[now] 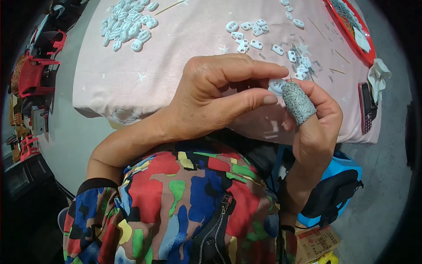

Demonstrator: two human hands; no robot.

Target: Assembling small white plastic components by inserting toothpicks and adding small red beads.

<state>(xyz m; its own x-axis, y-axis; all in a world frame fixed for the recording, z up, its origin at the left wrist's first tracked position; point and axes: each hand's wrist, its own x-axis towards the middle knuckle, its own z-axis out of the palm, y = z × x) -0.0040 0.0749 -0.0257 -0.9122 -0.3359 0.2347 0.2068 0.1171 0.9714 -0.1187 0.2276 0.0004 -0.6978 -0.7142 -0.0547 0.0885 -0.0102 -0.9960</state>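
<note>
In the middle of the frame, a small white plastic piece (277, 85) is pinched between the left hand (211, 97) and the right hand (314, 127), just left of the grey thumb cover (298, 103).

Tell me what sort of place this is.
Likely a home or small-workshop bench for piecework by hand. A table under a pink cloth holds heaps of small white plastic parts, both hands work one part, and red plastic chairs stand on the bare floor.
</note>
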